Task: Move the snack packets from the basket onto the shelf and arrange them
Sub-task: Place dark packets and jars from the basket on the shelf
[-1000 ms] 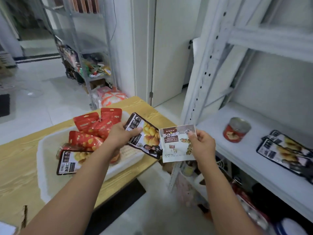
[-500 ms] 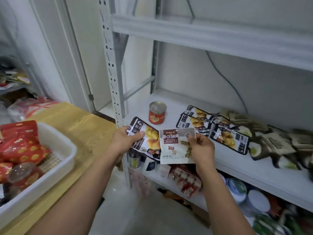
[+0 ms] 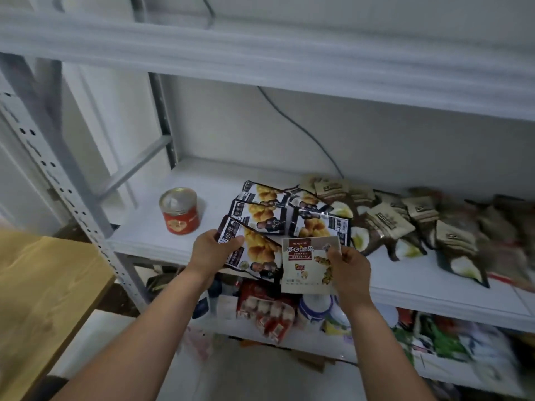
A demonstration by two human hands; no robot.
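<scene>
My left hand (image 3: 209, 252) grips a black snack packet (image 3: 257, 250) printed with yellow food, held at the front edge of the white shelf (image 3: 150, 227). My right hand (image 3: 348, 266) pinches a pale DailyNuts packet (image 3: 307, 267) beside it, just below the shelf's front edge. Several matching black packets (image 3: 269, 209) lie flat on the shelf right behind my hands. Brown and beige packets (image 3: 405, 224) fill the shelf to the right. The basket is out of view.
A red tin can (image 3: 180, 211) stands on the shelf's left part. A wooden table (image 3: 43, 287) sits at the left. The lower shelf (image 3: 289, 314) holds mixed packets and tubs. A perforated upright (image 3: 63, 180) frames the rack's left side. A cable (image 3: 301, 131) runs down the back wall.
My view has swung right from the basket and table to the shelf. Both hands carried their packets along, up to the shelf's front edge.
</scene>
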